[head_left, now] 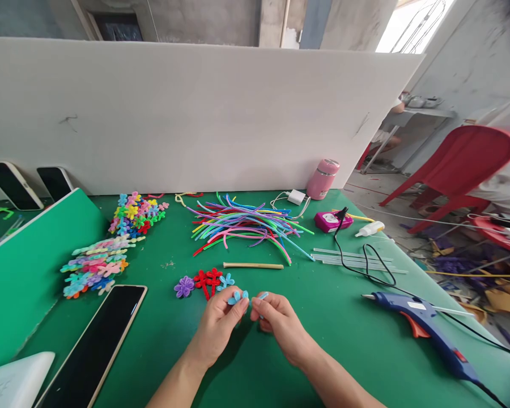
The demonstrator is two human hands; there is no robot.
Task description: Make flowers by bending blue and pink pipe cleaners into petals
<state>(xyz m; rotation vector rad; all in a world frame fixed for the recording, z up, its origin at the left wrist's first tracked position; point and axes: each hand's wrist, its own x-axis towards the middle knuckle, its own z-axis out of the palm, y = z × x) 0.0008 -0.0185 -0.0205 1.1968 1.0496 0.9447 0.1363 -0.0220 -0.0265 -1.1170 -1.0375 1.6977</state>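
At the lower left corner I see a white object (17,381), and beside it a black-screened phone (96,348). At the bottom centre, my left hand (221,320) has its fingertips closed on a light-blue looped piece (238,297). My right hand (276,317), just beside, pinches a small light-blue bit (262,296); whether the two are joined, I cannot tell. The blue glue gun (423,326) lies at the lower right. Just behind the left hand are a purple flower (184,287), red flowers (208,279) and a blue flower (225,281). Further is a tan stick (253,266), then the pile of coloured stems (246,224) at centre. The pink bottle (323,180) stands before the white panel (204,119).
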